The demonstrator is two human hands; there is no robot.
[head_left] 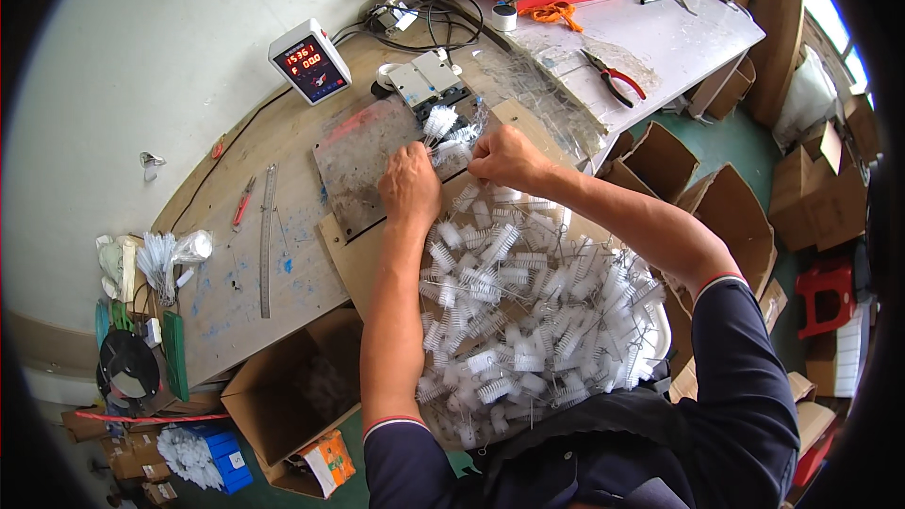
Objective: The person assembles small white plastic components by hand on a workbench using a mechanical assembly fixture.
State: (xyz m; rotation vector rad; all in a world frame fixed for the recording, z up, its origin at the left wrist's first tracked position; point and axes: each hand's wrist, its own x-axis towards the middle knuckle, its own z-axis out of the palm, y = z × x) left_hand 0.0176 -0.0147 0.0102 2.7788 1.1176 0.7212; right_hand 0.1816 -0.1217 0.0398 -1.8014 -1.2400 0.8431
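A heap of small white bristle brushes [528, 302] with thin wire stems lies in front of my body. Beyond it, a small bench machine [426, 80] with a metal block on top stands on a stained metal plate [353, 165]. White brush heads [440, 122] stick up at the machine's near side. My left hand [411, 181] is closed just left of them, its fingertips by their lower ends. To their right my right hand [509, 156] is closed too, knuckles up. What the fingers of either hand grip is hidden.
A counter box with a red display [309, 61] stands at the back left. Red-handled pliers [613, 77] and orange scissors [551, 14] lie on the right-hand table. A steel ruler [268, 240] and red cutters [243, 204] lie left. Cardboard boxes [292, 386] stand below.
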